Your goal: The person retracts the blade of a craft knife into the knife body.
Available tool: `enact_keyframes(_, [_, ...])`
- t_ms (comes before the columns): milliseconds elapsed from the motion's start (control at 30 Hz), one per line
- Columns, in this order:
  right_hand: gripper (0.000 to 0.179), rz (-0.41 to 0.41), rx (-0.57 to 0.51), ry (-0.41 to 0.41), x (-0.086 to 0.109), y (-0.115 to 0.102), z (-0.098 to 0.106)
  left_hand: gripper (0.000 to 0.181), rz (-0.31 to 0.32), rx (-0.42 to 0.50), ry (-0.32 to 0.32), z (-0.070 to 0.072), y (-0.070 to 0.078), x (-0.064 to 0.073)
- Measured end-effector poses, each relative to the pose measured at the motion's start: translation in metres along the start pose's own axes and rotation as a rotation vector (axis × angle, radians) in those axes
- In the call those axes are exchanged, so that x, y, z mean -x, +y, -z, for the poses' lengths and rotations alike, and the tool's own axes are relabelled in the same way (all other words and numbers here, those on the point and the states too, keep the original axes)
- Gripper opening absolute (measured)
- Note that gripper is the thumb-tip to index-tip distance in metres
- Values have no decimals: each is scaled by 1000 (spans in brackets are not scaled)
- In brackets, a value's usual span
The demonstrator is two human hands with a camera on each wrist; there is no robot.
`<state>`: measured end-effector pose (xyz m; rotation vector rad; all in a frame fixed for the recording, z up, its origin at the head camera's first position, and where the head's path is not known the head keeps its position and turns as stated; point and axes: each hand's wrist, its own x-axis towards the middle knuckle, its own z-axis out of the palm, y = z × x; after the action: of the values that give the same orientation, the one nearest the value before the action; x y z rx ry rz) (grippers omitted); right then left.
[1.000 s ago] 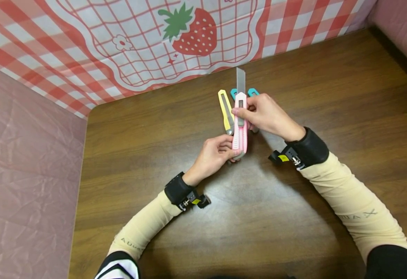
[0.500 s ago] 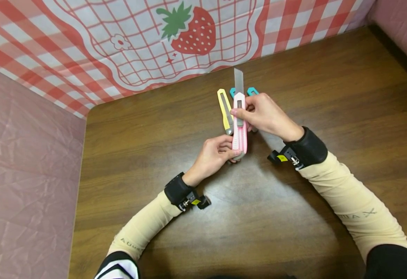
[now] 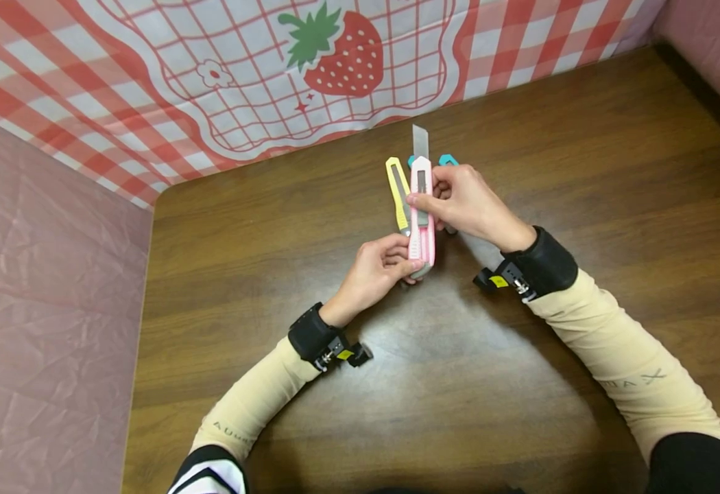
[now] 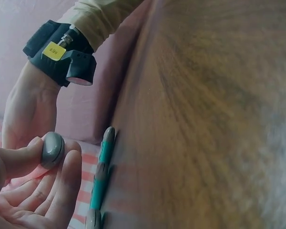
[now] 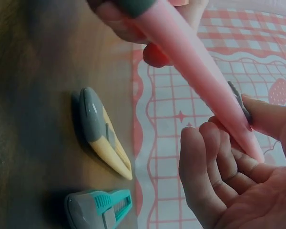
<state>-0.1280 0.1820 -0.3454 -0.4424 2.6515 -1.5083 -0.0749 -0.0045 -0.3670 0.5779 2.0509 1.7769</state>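
A pink utility knife (image 3: 422,241) is held above the table, its blade (image 3: 420,143) sticking out at the far end. My left hand (image 3: 377,271) pinches the knife near its grey end cap (image 4: 52,151). Further up, my right hand (image 3: 470,202) grips the body, and in the right wrist view its thumb rests on the dark slider (image 5: 239,101). Behind the held knife lies a yellow utility knife (image 3: 396,192), partly covered by it. Two teal utility knives, one of them showing its tip (image 3: 448,160), are mostly hidden by the right hand and the pink knife.
The brown wooden table (image 3: 243,274) runs under both arms. A red-and-white checked cloth (image 3: 236,103) with a strawberry print hangs along its back edge. Pinkish fabric (image 3: 45,309) borders the left side, and more stands at the far right corner.
The blade now protrudes less from the pink utility knife. The knife has shifted slightly left and away from me, with both hands keeping their hold.
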Motion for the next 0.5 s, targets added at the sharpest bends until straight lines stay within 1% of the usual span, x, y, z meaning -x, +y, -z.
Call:
enact_keyframes(233, [23, -7, -17, -49, -1, 0, 1, 21, -11, 12, 1, 1, -1, 0])
enact_keyframes(433, [26, 3, -9, -91, -1, -1, 1, 25, -22, 25, 21, 3, -1, 0])
enact_keyframes(500, [28, 9, -8, -109, -1, -1, 1, 27, -31, 34, 35, 4, -10, -2])
